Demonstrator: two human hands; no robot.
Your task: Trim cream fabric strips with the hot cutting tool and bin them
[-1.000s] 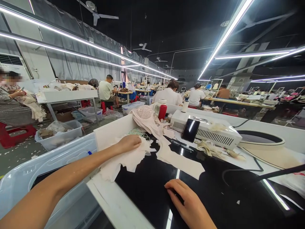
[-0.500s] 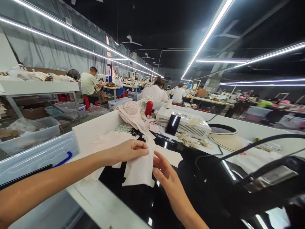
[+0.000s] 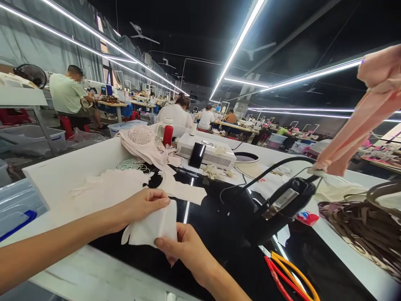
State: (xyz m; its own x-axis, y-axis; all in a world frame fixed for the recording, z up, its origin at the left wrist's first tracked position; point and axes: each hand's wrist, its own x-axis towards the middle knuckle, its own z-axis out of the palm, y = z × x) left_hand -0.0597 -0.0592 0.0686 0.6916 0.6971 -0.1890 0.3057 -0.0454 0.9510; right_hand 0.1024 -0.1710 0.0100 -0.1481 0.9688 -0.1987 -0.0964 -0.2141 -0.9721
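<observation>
Two hands [image 3: 172,225] hold one fabric piece [image 3: 150,228].

The handles of the scissors [image 3: 294,278] are cut off by the lower edge, and the pink fabric [image 3: 360,113] leaves at the right edge.

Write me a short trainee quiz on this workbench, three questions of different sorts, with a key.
1. True or false: the left hand and the right hand both grip the pale fabric piece.

2. What colours are the handles of the tool lying on the black surface?
a) blue and green
b) red and orange
c) black and white

3. Fill the gap: the dark phone stands in front of a vented box coloured ____.

Key: 1 true; 2 b; 3 white.
</observation>
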